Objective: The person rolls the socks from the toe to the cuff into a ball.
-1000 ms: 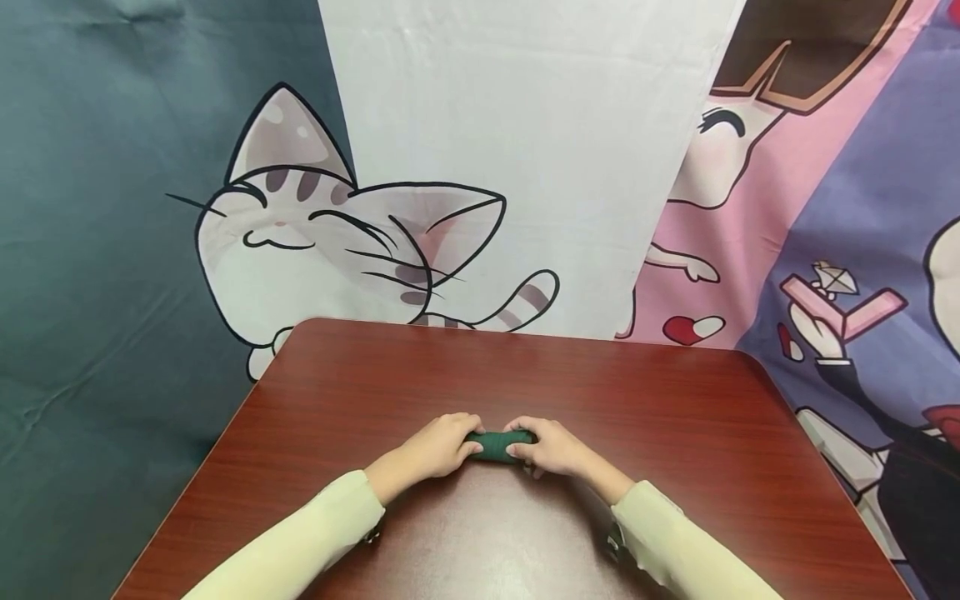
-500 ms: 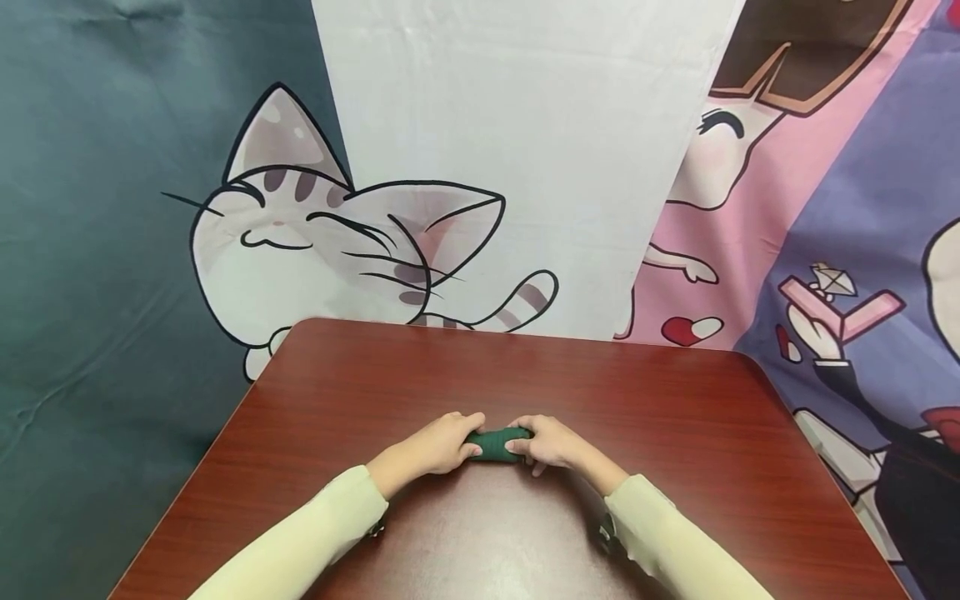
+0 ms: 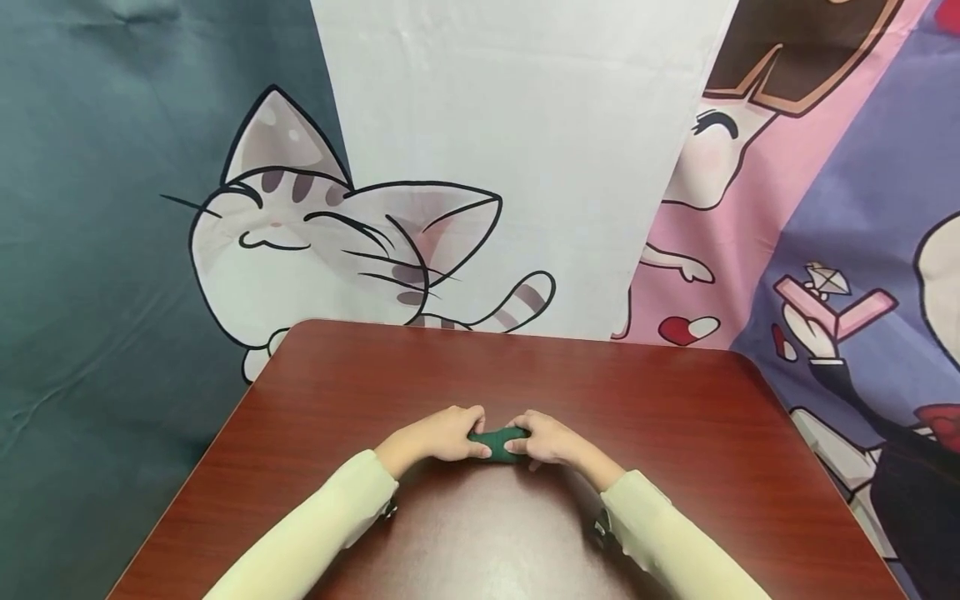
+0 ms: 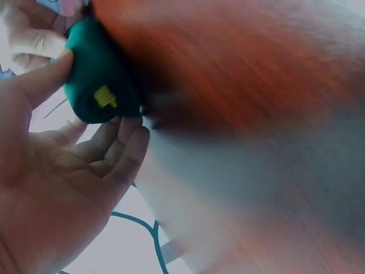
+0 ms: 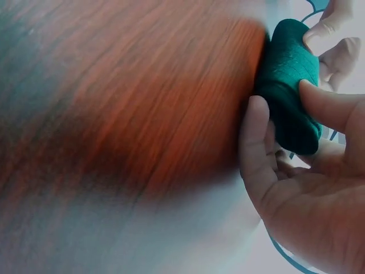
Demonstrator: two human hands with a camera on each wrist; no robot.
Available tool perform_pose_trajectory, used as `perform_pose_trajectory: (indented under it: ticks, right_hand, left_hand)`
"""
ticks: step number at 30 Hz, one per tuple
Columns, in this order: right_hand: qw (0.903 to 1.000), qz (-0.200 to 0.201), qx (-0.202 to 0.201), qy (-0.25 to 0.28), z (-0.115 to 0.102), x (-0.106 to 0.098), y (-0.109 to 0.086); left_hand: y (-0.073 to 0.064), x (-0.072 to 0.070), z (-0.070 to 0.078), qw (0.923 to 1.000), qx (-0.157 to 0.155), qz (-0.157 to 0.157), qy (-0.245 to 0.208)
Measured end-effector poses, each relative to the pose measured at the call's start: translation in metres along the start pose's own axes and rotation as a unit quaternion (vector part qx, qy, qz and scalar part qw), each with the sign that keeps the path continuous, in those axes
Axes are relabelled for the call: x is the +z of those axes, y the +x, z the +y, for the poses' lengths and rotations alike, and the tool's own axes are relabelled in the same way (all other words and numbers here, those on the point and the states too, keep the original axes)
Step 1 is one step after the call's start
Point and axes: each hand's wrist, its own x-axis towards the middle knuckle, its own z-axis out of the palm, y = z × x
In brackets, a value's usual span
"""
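A dark green roll of cloth [image 3: 498,440] lies crosswise between the two hands, low over the middle of the table. My left hand [image 3: 448,435] grips its left end, thumb on the near side and fingers round the far side. At the right end my right hand [image 3: 553,440] holds it the same way. In the left wrist view, a small yellow patch [image 4: 104,97] shows in the coiled end of the roll. From the right wrist, the other end of the green roll [image 5: 293,57] looks loose and folded, with the right thumb pressing on it.
The reddish-brown wooden table [image 3: 600,383] has rounded far corners and a glossy top. Behind it hangs a cartoon-printed backdrop [image 3: 540,150] with a cat. Pale sleeves [image 3: 322,517] cover both forearms.
The left hand has shifted slightly right along the roll, its wrist a little higher in the head view. The right hand keeps its grip, moving slightly left; the roll stays nearly in place.
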Motion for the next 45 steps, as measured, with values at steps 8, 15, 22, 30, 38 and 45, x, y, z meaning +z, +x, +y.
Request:
perform_pose_trajectory:
  ticks: [8,15,22,30,38,45]
  right_hand:
    - [0.9845,0.034,-0.105,-0.136,0.004,-0.001,-0.004]
    - [0.9840,0.019,-0.125,-0.125,0.005,0.000,-0.008]
    - [0.9912,0.015,-0.101,-0.084,0.009,0.002,-0.011]
    - [0.9928,0.021,-0.094,-0.072,0.010,0.006,-0.016]
    - [0.9947,0.030,-0.083,-0.053,0.013,0.011,-0.019]
    - [0.9932,0.081,-0.083,-0.008,0.010,0.012,-0.028]
  left_hand:
    - [0.006,-0.003,0.003,0.9994,-0.008,-0.027,0.017]
    - [0.003,0.000,0.005,0.9979,0.029,-0.022,0.054]
    - [-0.002,0.002,0.006,0.9975,0.041,-0.018,0.055]
    - [-0.007,0.009,0.004,0.9950,0.099,0.009,0.016]
    - [-0.011,0.009,0.004,0.9937,0.107,0.034,-0.006]
    - [-0.014,0.010,0.006,0.9880,0.116,0.099,-0.025]
